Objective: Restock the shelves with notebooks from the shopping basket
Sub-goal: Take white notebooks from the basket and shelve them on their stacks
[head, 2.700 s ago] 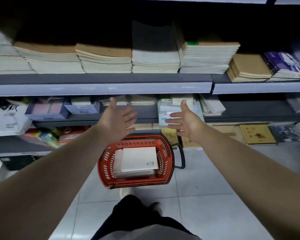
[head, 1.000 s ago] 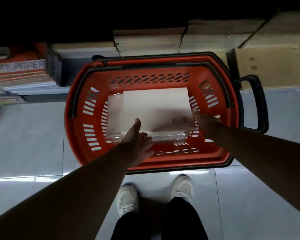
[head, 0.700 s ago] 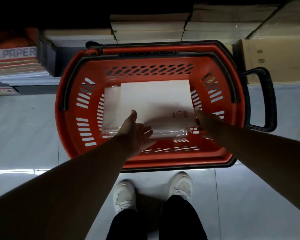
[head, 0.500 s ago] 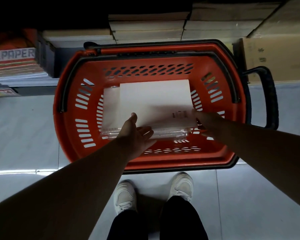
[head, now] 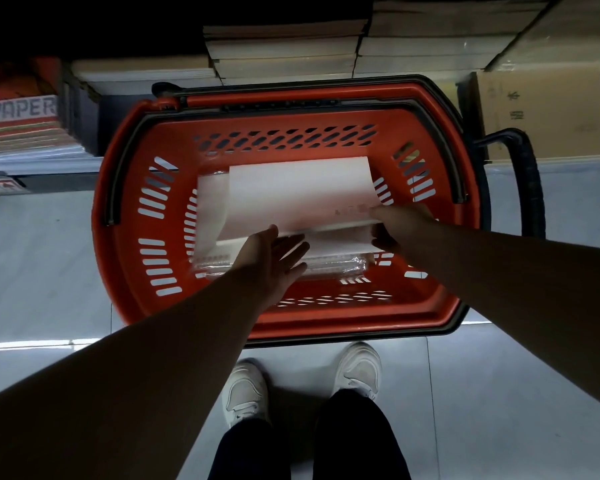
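Two hands reach into the basket (head: 326, 322) on the floor: the right hand (head: 402, 225), grip clamped, pinches the top notebook (head: 298, 195) by its raised corner, and the left hand (head: 271, 261), fingers straight, should slide flat underneath before lifting.

The orange basket (head: 125, 237) is open on top. Its slotted walls stand close to the stack (head: 210, 216) left and right; a wider strip of basket floor lies free on the near side. The top notebook (head: 298, 192), tilted up at its near edge, leaves a gap beneath. At the far rim shelf piles (head: 284, 53) crowd close; a black handle (head: 530, 188) juts right.
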Demonstrator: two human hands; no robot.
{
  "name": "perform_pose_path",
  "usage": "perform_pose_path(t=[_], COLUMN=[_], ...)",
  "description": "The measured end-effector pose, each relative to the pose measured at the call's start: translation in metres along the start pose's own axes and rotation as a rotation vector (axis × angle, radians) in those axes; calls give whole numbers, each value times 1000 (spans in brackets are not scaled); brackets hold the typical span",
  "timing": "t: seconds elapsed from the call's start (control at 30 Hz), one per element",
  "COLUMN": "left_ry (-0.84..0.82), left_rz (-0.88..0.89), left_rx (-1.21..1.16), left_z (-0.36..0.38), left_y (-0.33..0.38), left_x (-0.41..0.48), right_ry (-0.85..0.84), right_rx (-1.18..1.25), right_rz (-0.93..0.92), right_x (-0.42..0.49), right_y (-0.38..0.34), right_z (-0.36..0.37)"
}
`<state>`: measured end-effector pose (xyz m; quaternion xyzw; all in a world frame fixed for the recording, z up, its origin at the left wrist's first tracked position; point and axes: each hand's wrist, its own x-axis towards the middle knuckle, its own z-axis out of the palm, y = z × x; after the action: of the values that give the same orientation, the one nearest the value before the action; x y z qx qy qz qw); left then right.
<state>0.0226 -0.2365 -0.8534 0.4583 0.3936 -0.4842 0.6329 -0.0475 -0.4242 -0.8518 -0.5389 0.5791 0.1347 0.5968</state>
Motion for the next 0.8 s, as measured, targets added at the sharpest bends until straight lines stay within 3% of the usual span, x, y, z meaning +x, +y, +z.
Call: perform_pose_path(t=[0.13, 0.4, 0.53, 0.67, 0.8], left_ry=[5, 75, 136, 167, 93], left_rz=[66, 101, 116, 130, 125], left_rx=[-1, -17, -56, 87, 247], left_z=[11, 21, 21, 23, 24], left_y=[5, 0, -6, -4, 3], left_x=[1, -1, -9, -26, -51], right_ry=[-57, -403, -455, -343, -175], right_rx=[-26, 129, 81, 198, 122], right_rz=[38, 261, 197, 107, 13], right_x=[-6, -30, -40, -49, -50], right_y=[-7, 25, 35, 13, -19], right_z=[4, 2, -3, -19, -44])
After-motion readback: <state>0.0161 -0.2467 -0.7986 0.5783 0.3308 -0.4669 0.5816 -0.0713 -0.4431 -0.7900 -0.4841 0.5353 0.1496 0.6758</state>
